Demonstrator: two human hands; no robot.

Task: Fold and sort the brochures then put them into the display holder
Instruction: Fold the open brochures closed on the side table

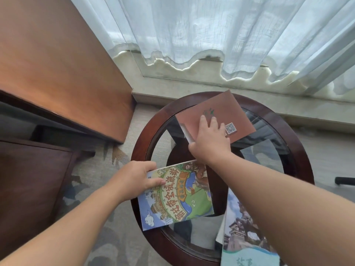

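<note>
Three brochures lie on a round glass-topped table (299, 150). A reddish-brown folded brochure (221, 108) with a QR code sits at the far side; my right hand (210, 139) lies flat on it with straight fingers, pressing its near left part. A colourful cartoon map brochure (178, 196) hangs over the table's near left rim; my left hand (138, 179) grips its left edge, thumb on top. A third brochure (244, 233) with a photo of a pagoda lies at the near right, partly under my right forearm. No display holder is in view.
A wooden cabinet or desk side (63, 73) stands at the left with a dark armchair (28, 179) below it. Sheer white curtains (211, 31) hang over a window sill behind the table. Patterned carpet covers the floor.
</note>
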